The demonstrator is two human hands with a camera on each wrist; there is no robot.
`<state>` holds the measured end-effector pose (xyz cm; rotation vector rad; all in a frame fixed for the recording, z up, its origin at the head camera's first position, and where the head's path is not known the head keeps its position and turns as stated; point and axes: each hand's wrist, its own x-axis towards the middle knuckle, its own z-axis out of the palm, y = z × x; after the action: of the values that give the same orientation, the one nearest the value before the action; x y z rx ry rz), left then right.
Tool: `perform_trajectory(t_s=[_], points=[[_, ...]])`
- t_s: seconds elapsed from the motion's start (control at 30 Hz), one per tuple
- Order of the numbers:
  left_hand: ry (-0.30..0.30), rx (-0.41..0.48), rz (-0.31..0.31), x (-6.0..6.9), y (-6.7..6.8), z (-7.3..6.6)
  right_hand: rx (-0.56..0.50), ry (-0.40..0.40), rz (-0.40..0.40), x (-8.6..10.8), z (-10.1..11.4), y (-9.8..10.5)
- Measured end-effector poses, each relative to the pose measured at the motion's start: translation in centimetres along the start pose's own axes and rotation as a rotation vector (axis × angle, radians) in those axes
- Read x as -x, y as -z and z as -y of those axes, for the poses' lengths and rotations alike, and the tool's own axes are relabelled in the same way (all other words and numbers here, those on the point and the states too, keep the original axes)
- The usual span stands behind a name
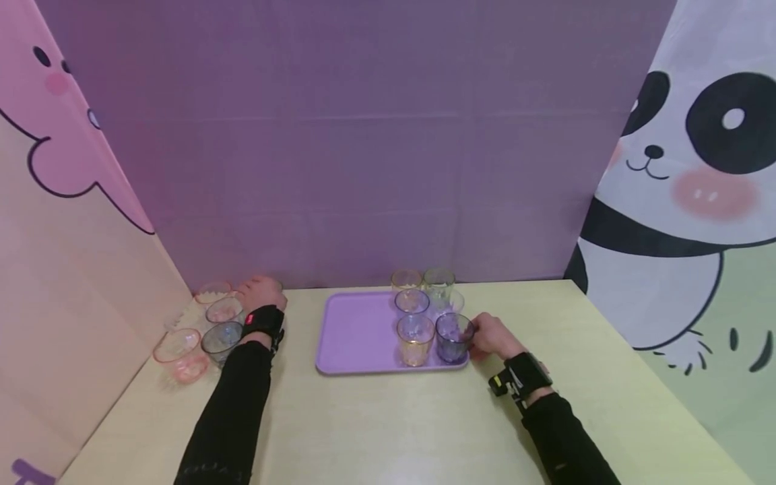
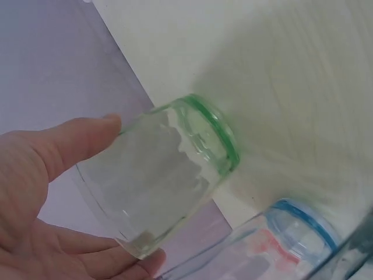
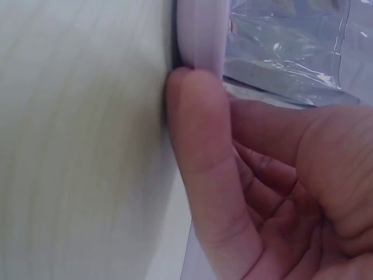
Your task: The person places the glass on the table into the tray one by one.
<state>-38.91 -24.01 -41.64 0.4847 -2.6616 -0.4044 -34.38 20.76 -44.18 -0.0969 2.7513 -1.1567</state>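
My left hand (image 1: 262,294) is at the back left of the table, beside a group of glasses. In the left wrist view its thumb and fingers grip a clear glass (image 2: 151,175) with a green base, tilted in that view. A glass with a blue base (image 2: 300,224) stands close by. My right hand (image 1: 494,337) is at the right edge of the lilac tray (image 1: 358,333), next to a dark grey glass (image 1: 453,340). The right wrist view shows the thumb and a finger pinching the tray's rim (image 3: 201,35), other fingers curled.
On the tray's right half stand several glasses, among them a yellowish glass (image 1: 415,343) and a greenish one (image 1: 439,286). Left of the tray are a pink glass (image 1: 182,357) and a blue-grey glass (image 1: 221,342). A purple backdrop (image 1: 364,148) borders the table's back edge.
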Motion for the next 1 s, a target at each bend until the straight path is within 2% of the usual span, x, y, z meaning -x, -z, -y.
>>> perform_trajectory(t_s=[0.13, 0.27, 0.37, 0.5, 0.8, 1.0], points=[[-0.013, -0.006, 0.028, 0.0, 0.4, 0.1, -0.003, -0.009, -0.002, 0.0, 0.1, 0.1], [-0.019, 0.003, 0.087, -0.2, 0.8, 0.1, -0.01, 0.003, -0.009, -0.1, 0.0, 0.0], [-0.05, 0.066, 0.09, -0.5, 1.0, -0.2, -0.009, 0.017, -0.015, -0.1, -0.1, -0.1], [-0.112, 0.195, 0.067, -0.5, 1.1, -1.3, -0.021, 0.009, -0.022, -0.1, 0.0, -0.1], [-0.137, 0.38, 0.087, 1.0, 0.6, -3.8, -0.012, -0.012, -0.003, -0.1, 0.0, -0.2], [-0.175, 0.5, 0.157, 2.1, -0.2, -5.3, 0.012, -0.004, -0.009, -0.1, 0.0, -0.1]])
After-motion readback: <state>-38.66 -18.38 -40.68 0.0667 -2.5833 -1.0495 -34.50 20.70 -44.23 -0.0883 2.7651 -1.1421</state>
